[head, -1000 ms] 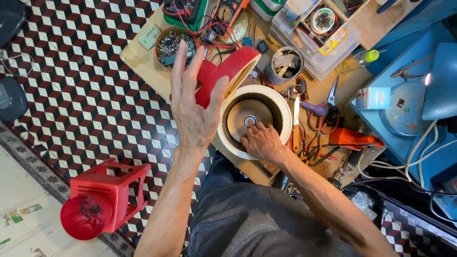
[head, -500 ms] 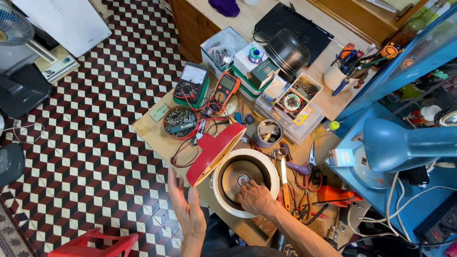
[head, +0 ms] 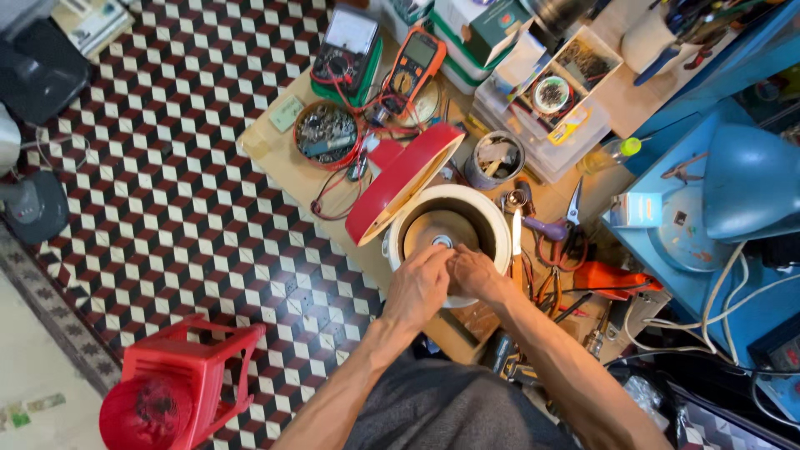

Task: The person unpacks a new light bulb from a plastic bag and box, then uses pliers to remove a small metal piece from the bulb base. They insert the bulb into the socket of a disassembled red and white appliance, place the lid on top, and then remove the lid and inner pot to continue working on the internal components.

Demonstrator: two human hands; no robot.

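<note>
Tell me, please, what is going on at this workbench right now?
A person is bent over an opened round white appliance, its red lid tipped up on the left. Both the left hand and the right hand meet at its near rim, fingers together over the metal plate inside. Meters, a tin of parts, pliers and scissors lie around it on the wooden table.

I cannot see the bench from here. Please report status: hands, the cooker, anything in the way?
Both hands, left and right, together inside white cooker body. Red lid hinged open, tilted left. Screwdriver and scissors lie close on the right.
</note>
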